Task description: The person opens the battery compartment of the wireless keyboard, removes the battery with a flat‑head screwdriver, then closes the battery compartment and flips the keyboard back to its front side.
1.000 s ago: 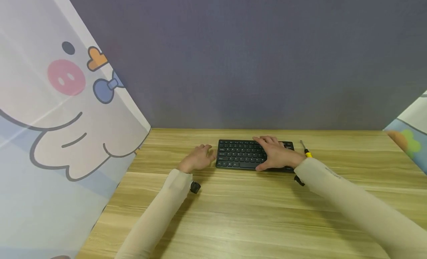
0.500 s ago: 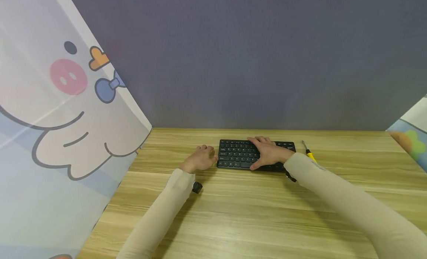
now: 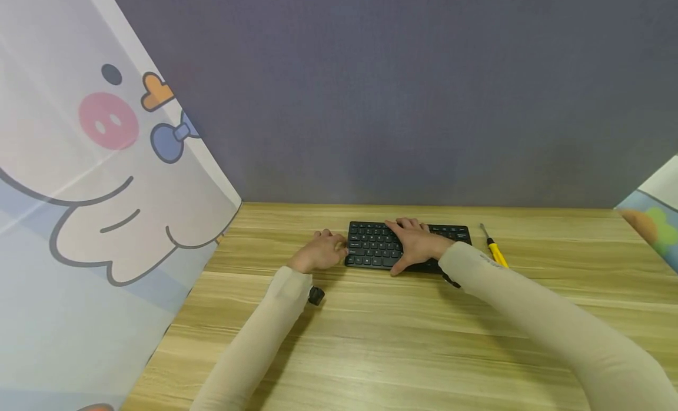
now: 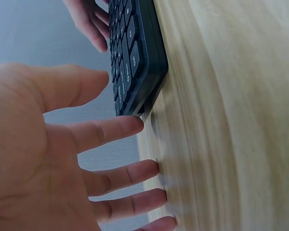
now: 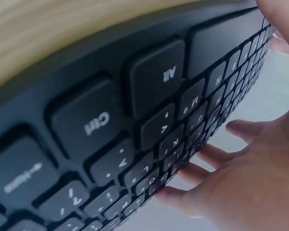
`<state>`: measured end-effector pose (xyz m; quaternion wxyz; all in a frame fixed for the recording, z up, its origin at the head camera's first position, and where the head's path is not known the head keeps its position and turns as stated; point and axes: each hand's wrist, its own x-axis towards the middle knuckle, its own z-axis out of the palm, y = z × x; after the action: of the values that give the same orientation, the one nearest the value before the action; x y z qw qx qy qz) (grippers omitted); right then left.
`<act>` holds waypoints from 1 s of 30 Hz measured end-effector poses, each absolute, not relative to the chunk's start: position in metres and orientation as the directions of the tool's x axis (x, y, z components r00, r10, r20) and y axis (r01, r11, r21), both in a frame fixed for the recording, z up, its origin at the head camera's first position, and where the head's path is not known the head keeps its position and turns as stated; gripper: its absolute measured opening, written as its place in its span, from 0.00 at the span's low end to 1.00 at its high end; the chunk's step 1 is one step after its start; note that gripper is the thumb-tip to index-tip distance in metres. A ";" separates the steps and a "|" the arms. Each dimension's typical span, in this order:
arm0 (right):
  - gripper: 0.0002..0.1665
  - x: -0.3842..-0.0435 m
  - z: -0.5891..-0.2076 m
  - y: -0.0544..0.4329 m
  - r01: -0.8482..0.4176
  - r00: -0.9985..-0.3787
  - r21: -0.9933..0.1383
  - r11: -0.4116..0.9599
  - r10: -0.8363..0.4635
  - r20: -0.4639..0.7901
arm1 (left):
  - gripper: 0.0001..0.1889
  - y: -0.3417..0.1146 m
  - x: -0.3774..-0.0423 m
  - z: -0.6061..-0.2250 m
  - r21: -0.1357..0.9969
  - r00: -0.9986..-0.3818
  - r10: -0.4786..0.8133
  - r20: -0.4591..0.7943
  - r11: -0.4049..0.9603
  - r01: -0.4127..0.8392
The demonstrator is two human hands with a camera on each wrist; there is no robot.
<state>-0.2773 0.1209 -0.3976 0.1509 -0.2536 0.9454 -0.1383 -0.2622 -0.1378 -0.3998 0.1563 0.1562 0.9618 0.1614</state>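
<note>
A black compact keyboard [image 3: 371, 246] lies at the back of the wooden table, keys up. My right hand [image 3: 418, 246] spans its middle, with the thumb by the front edge and the fingers at the back edge. In the right wrist view, the fingers [image 5: 197, 173] are spread along the far side of the keys. My left hand [image 3: 319, 252] is at the keyboard's left end. The left wrist view shows its index finger [image 4: 106, 131] right at the corner, the thumb apart from it, and the other fingertips down by the tabletop.
A screwdriver [image 3: 497, 253] with a yellow and black handle lies to the right of the keyboard, partly behind the right sleeve. A grey wall [image 3: 402, 105] rises behind the wooden table [image 3: 371, 340]. A cartoon-printed panel [image 3: 116, 181] stands at the left.
My right hand has moved left along the keyboard, uncovering more of its right end and the screwdriver. My left hand has shifted slightly right, to the keyboard's left edge. The keyboard stays nearly in place.
</note>
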 end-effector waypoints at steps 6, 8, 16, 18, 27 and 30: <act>0.72 -0.281 -0.402 0.118 -0.438 -0.832 -0.306 0.845 -0.510 -0.219 | 0.24 -0.138 -0.262 -0.400 0.351 -0.905 0.348 -0.246 0.902 0.252; 0.72 -0.281 -0.402 0.117 -0.441 -0.831 -0.299 0.846 -0.511 -0.220 | 0.25 -0.138 -0.262 -0.400 0.350 -0.905 0.346 -0.247 0.903 0.250; 0.69 -0.279 -0.400 0.112 -0.479 -0.818 -0.292 0.828 -0.542 -0.195 | 0.25 -0.137 -0.261 -0.400 0.353 -0.904 0.346 -0.250 0.902 0.248; 0.69 -0.280 -0.401 0.112 -0.479 -0.819 -0.285 0.830 -0.540 -0.195 | 0.25 -0.137 -0.261 -0.401 0.359 -0.905 0.348 -0.246 0.900 0.248; 0.70 -0.286 -0.401 0.114 -0.475 -0.825 -0.296 0.829 -0.536 -0.178 | 0.32 -0.140 -0.261 -0.400 0.392 -0.897 0.364 -0.252 0.885 0.249; 0.70 -0.288 -0.397 0.116 -0.467 -0.828 -0.327 0.822 -0.536 -0.166 | 0.35 -0.142 -0.262 -0.399 0.382 -0.891 0.375 -0.256 0.886 0.264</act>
<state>-0.2878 0.1156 -0.3965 0.1262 -0.2650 0.9461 -0.1373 -0.2619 -0.1420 -0.3987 0.1633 0.1668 0.9572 0.1709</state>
